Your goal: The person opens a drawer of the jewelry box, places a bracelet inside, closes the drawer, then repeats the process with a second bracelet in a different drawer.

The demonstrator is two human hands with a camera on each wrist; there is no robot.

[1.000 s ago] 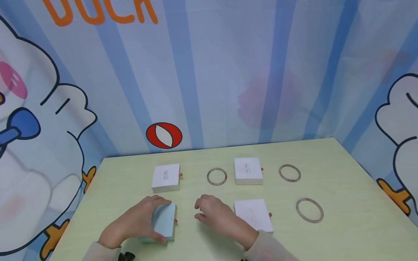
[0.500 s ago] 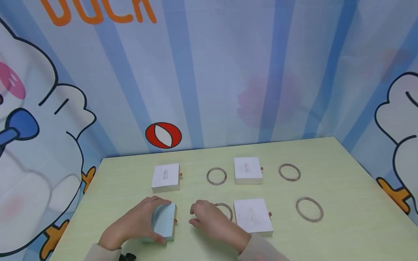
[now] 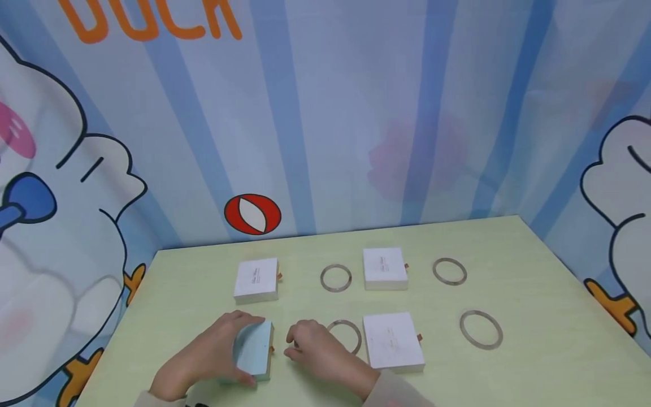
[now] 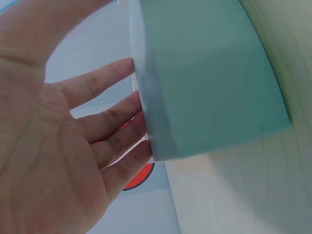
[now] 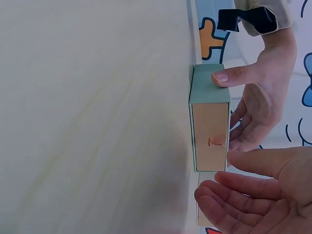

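Note:
A mint-green drawer box [image 3: 254, 349] lies on the table at the front left. My left hand [image 3: 213, 347] holds it across, thumb on the near side and fingers along the far side. In the left wrist view, its fingertips [image 4: 141, 105] press along the edge of the box [image 4: 209, 78]. The right wrist view shows the box's beige drawer front [image 5: 210, 146] with a small orange ribbon tab [image 5: 217, 142]. My right hand [image 3: 325, 353] hovers just right of that tab, fingers loosely bent and holding nothing. Behind its knuckles lies a bangle [image 3: 358, 339], partly hidden.
White boxes with orange ribbon tabs stand at the back left [image 3: 256, 280], back middle [image 3: 385, 268] and front middle [image 3: 393, 342]. Bangles lie beside them: back middle [image 3: 322, 278], back right [image 3: 464, 272] and front right [image 3: 500, 337]. A printed backdrop [image 3: 346, 113] rises behind the table.
My right hand has moved left and slightly nearer to me, toward the green box's tab, uncovering the bangle behind it. My left hand has stayed on the box.

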